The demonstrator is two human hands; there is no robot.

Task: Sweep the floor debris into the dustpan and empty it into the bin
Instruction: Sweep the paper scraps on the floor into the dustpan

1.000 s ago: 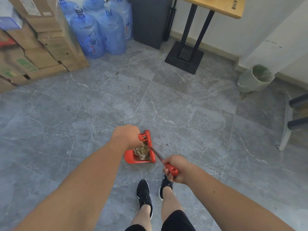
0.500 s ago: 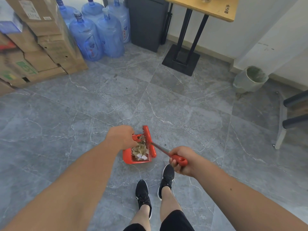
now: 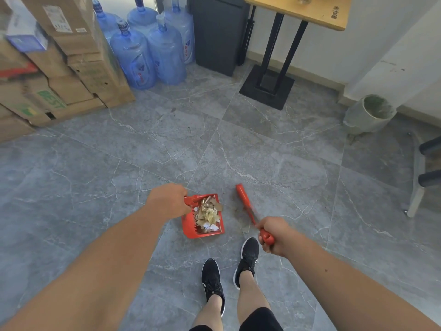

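Note:
My left hand grips the handle of a small red dustpan, held just above the grey floor. Torn paper and brown scraps fill the pan. My right hand is closed around the handle of a red hand brush, which points away from me, to the right of the pan and apart from it. Its bristles are blurred. A round bin lined with a pale bag stands at the far right by the wall.
Stacked cardboard boxes and several blue water jugs line the back left. A dark cabinet and a table's black base stand at the back. A chair frame is at the right. My black shoes are below the pan.
The brush has swung out of the dustpan to its right. The pan has lifted and tilted, its debris now showing. The view has shifted, bringing the bin lower in frame.

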